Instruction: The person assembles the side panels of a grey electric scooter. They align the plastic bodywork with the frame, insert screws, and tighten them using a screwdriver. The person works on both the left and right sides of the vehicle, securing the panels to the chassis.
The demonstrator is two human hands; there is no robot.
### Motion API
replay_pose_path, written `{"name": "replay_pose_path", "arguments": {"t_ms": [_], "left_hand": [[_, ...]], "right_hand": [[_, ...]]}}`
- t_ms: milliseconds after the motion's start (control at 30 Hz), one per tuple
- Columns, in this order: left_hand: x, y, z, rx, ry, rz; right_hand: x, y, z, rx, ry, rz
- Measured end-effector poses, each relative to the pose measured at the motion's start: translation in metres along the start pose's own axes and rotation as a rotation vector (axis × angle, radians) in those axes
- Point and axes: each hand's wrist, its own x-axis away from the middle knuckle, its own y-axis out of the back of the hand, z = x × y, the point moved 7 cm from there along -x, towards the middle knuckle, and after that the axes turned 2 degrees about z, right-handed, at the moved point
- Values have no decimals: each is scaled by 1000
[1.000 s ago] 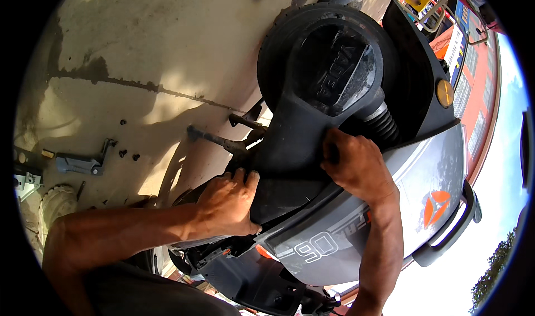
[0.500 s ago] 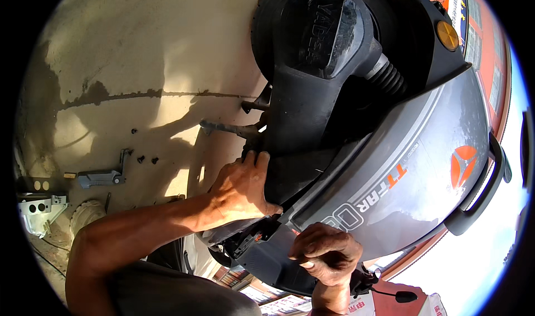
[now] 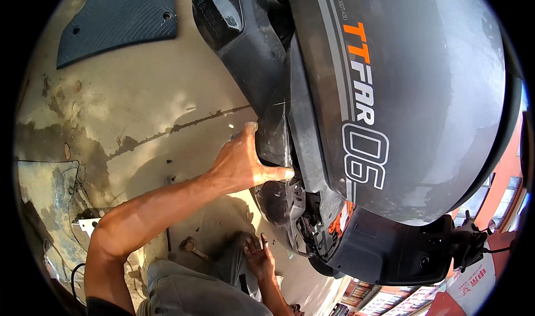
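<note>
Grey scooter body panel [image 3: 412, 121]: left hand [image 3: 242, 165] gripped its black inner trim panel [image 3: 273, 132]; right hand [image 3: 259, 257] lay open, empty, below the panel.

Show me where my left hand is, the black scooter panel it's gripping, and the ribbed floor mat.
left hand [image 3: 241, 165], head view, back of hand.
black scooter panel [image 3: 273, 132], head view, edge by the thumb.
ribbed floor mat [image 3: 120, 15], head view, middle.

The concrete floor [image 3: 139, 110] is pale, stained and sunlit, with a long crack [image 3: 184, 125] across it. A dark ribbed mat [image 3: 120, 15] lies at the floor's far left. Orange shopfronts [image 3: 501, 199] stand at the right, red signs [image 3: 473, 285] low beside them.
</note>
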Motion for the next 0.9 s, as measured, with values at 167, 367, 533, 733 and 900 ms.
{"name": "replay_pose_path", "arguments": {"t_ms": [167,367,533,733,900], "left_hand": [[6,6,-12,-88,54,31],[14,2,-24,69,184,98],[7,4,-22,92,186,158],[3,21,-36,-28,109,184],[9,2,-49,-88,64,84]], "right_hand": [[-59,22,-7,-303,209,56],[-108,24,-27,-473,149,171],[-139,42,-27,-763,166,203],[-82,35,-15,-701,329,217],[-87,60,-14,-686,311,79]]}}
